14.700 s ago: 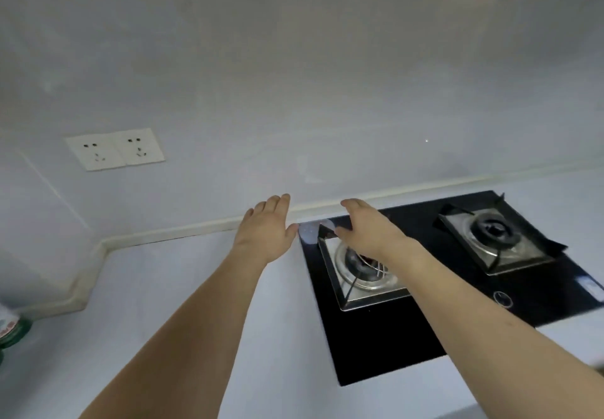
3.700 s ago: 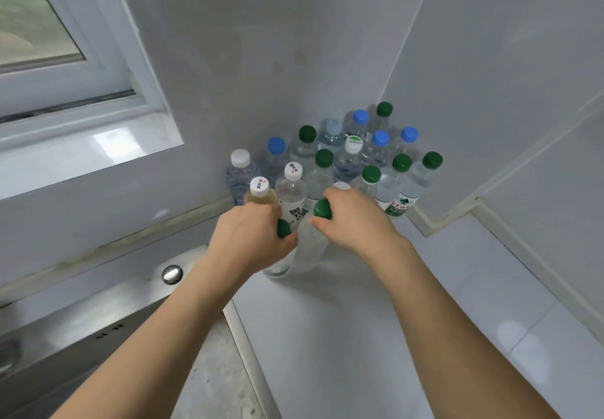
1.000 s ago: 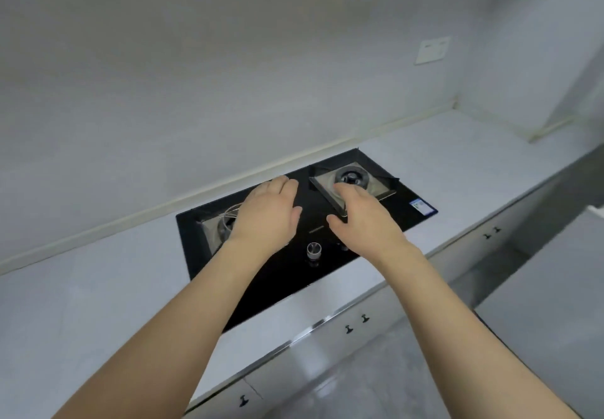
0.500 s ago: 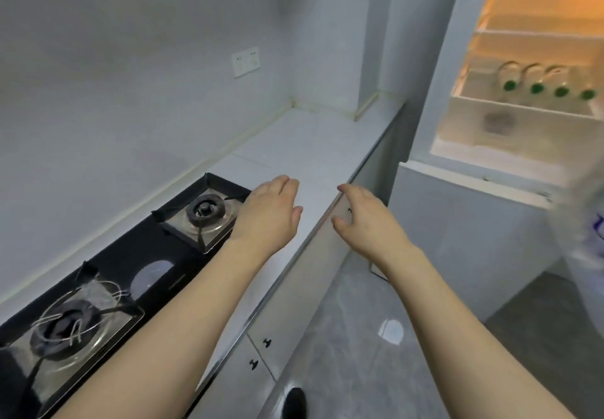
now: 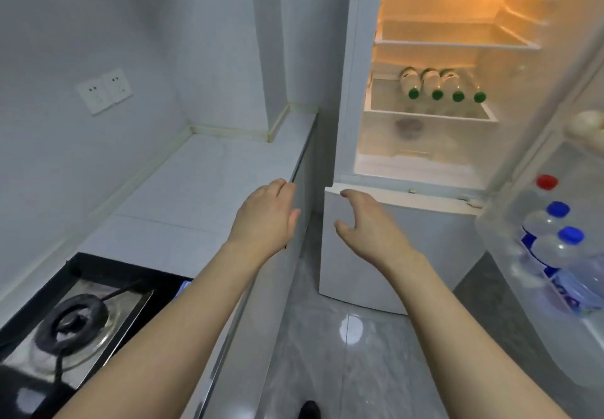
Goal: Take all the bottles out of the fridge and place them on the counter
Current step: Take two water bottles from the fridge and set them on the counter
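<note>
The fridge [image 5: 356, 59] stands open ahead on the right, lit orange inside. Several green-capped bottles [image 5: 438, 87] lie side by side on a middle shelf, caps toward me. In the open door's rack [image 5: 510, 255] at the right stand bottles with blue caps [image 5: 570, 234] and one with a red cap [image 5: 546, 182]. My left hand [image 5: 264, 214] hovers over the white counter's [image 5: 202, 183] edge, fingers straight, holding nothing. Beside it my right hand [image 5: 366, 219] is stretched toward the fridge with loose fingers, also holding nothing.
A black gas hob [image 5: 75, 317] with a burner sits in the counter at the lower left. A double wall socket [image 5: 104, 90] is on the left wall. Grey floor tiles [image 5: 353, 353] run between the counter and the fridge's closed lower door [image 5: 408, 245].
My view has swung right and closer to the fridge; the hob has slid to the lower left and the door rack's bottles have come into sight. Both hands stay outstretched, holding nothing.
</note>
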Demonstrator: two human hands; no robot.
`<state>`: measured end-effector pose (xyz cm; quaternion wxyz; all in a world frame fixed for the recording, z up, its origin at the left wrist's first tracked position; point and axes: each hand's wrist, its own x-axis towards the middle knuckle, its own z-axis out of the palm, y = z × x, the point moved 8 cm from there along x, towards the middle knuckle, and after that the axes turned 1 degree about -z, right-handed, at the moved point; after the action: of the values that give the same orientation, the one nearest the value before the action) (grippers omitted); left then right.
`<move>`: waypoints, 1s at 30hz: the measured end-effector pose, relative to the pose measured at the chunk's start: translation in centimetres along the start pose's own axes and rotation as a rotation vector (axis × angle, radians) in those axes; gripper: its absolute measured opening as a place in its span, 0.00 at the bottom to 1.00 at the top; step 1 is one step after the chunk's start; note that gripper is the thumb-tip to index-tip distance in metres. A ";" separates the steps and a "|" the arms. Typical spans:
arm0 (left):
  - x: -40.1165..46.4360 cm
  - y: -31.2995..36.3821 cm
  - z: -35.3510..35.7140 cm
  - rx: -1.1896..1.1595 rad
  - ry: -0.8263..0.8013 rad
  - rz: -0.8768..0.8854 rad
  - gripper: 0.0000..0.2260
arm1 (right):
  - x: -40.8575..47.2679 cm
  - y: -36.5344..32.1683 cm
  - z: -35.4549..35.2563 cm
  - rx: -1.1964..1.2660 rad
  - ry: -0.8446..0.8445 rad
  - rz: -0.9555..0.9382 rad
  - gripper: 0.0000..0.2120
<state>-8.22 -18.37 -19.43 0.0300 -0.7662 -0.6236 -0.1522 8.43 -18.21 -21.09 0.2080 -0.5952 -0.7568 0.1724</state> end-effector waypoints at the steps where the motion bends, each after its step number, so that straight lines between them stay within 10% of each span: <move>1: 1.9 0.0 0.5 -0.011 -0.006 0.011 0.19 | 1.5 0.6 -0.4 -0.007 0.014 0.013 0.27; 30: 41.5 17.7 15.1 -0.432 -0.287 0.090 0.19 | 26.0 29.5 -15.4 0.135 0.340 0.466 0.24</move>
<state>19.12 20.61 -19.99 -0.2163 -0.7956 -0.5397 -0.1701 35.61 14.17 -20.10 0.3256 -0.7582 -0.5408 0.1632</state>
